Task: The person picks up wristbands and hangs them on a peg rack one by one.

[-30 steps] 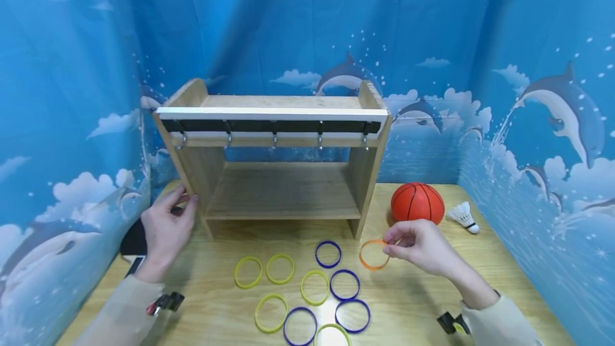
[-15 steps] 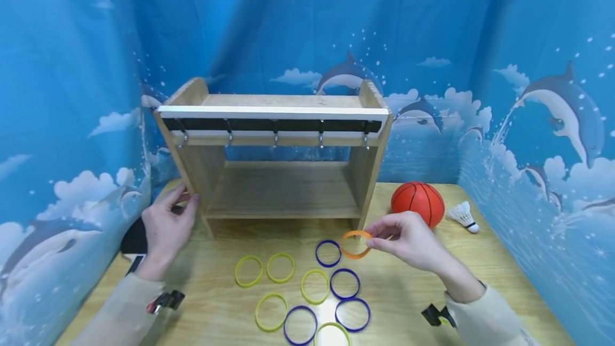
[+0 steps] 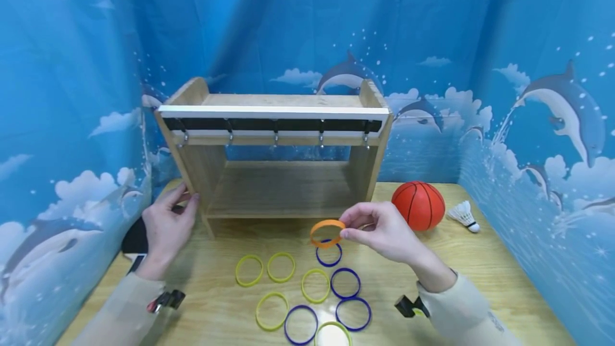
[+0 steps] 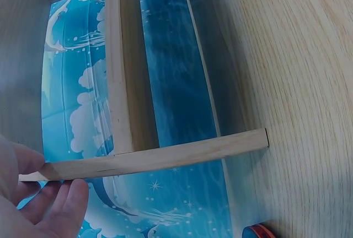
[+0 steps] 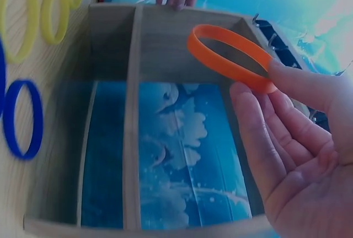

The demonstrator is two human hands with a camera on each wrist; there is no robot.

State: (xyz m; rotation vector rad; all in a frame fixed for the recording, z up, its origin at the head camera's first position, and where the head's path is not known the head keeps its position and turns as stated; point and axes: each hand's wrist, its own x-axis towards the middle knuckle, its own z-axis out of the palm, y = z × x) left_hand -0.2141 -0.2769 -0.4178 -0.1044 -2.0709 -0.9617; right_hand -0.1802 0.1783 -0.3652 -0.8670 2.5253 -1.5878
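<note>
Red b-ball (image 3: 418,205) sits nr white shuttlecock (image 3: 463,216), w/ dolphin b/drop (image 3: 298,20) behind.

Head view: above and in front of shelf (image 3: 283,188), facing forward-down, farthest. Wrist views: close, rolled sideways, facing into shelf; left beside its left panel (image 4: 149,160), right looking across toward it. Both share that panel.

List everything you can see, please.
table: 1, pale wood, below
backdrop: 1, blue, behind and beside table
shelf: 1, wooden, on table
hooks: 5, silver, shelf's front
ball: 1, red, right of shelf
shuttlecock: 1, white, right of ball
paddle: 1, black, left of shelf
yellow rings: 5, yellow, on table
blue rings: 4, dark blue, on table
orange ring: 1, orange, in front of shelf
wrist devices: 2, mostly black
sleeves: 2, pale
left hand: 1, gripping shelf's left side
right hand: 1, pinching orange ring
</note>
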